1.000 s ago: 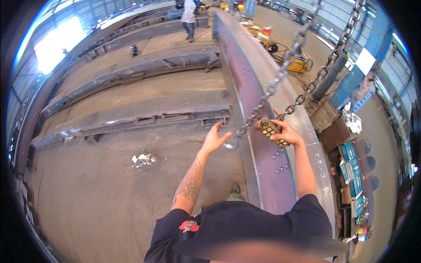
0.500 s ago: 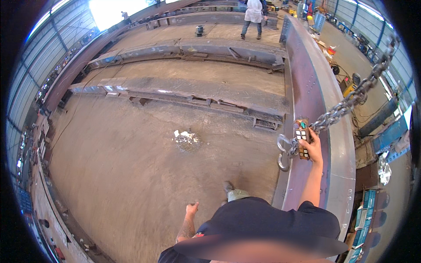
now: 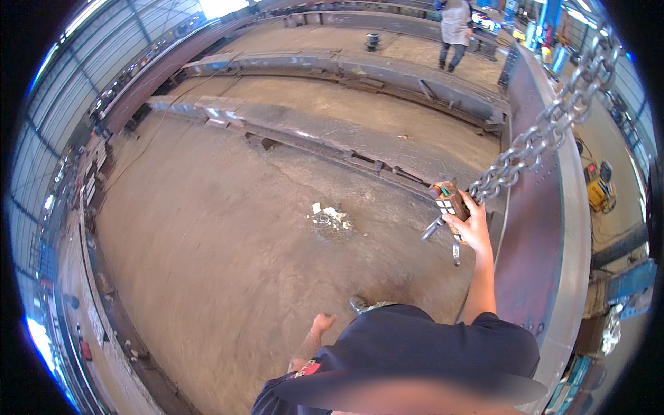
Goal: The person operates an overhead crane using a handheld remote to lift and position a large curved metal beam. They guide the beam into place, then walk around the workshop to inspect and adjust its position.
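Note:
My right hand (image 3: 472, 225) is wrapped round an orange-brown crane remote control (image 3: 448, 205) with pale square buttons and a red and a green knob at its top end. Just behind the remote hang heavy steel chains (image 3: 529, 149), running up to the right. Curved metal parts of a lifting hook (image 3: 434, 227) show beside and below the remote, partly hidden by it and my hand. Low over the floor at my left side, my left hand (image 3: 323, 322) is curled; whether anything is in it I cannot make out.
A tall steel beam (image 3: 536, 256) stands close on my right. Long beams (image 3: 304, 135) lie across the floor ahead. Scraps (image 3: 332, 218) are heaped on the floor in front. A person in an apron (image 3: 455, 31) is at the far right. A yellow machine (image 3: 600, 190) stands beyond the beam.
My view has turned right. My right hand, with the remote, has moved away from the tall beam, and the hook has swung round behind the remote. My left hand stays low at my side.

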A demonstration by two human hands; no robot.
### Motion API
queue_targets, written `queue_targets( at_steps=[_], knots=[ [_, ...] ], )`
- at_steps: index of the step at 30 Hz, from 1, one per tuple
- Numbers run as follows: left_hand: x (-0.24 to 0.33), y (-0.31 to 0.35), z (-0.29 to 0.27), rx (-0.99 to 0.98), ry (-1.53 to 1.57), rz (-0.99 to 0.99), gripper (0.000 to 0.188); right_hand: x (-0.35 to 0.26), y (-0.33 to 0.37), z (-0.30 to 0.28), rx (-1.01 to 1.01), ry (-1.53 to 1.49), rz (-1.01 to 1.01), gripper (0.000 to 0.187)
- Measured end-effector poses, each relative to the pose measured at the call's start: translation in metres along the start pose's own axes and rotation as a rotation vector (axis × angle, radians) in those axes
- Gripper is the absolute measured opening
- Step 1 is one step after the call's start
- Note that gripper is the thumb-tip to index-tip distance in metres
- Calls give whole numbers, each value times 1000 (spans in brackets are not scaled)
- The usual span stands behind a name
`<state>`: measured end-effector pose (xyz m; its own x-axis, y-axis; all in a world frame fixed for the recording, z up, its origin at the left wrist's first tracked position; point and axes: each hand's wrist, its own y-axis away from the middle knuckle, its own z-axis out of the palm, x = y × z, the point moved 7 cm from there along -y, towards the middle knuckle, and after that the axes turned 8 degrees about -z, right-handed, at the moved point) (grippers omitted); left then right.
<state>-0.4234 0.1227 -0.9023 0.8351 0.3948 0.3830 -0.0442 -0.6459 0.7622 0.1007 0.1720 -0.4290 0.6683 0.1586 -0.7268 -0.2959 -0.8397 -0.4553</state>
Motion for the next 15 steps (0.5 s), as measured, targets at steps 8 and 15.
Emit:
queue_targets(
  at_steps=[8, 15],
  knots=[
    [36, 1, -118, 326, 257, -84, 55, -20, -103, 112, -200, -99, -107, 72],
    [-38, 31, -104, 463, 299, -378, 65, -61, -184, 230, -343, -251, -293, 75]
  ],
)
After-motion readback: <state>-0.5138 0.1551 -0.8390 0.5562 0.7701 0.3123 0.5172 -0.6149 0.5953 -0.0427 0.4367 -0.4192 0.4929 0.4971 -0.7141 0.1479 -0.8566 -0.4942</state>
